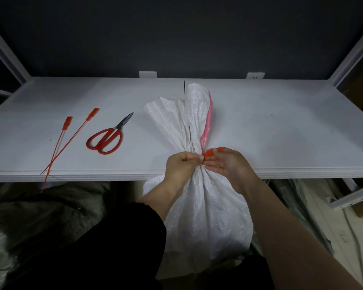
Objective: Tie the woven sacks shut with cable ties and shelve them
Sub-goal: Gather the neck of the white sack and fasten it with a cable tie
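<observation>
A white woven sack (205,218) stands against the front edge of the white shelf (281,126), its gathered top fanned out flat on the shelf board. My left hand (182,165) grips the bunched neck from the left. On the neck's right side my right hand (224,162) holds the red head of a cable tie (210,153). The tie's strap is hidden behind the neck and fingers. Two spare red cable ties (70,137) lie crossed on the shelf at the left.
Red-handled scissors (107,139) lie on the shelf between the spare ties and the sack. Grey-green sacks (40,206) are heaped on the floor below at the left. White shelf uprights rise at both sides.
</observation>
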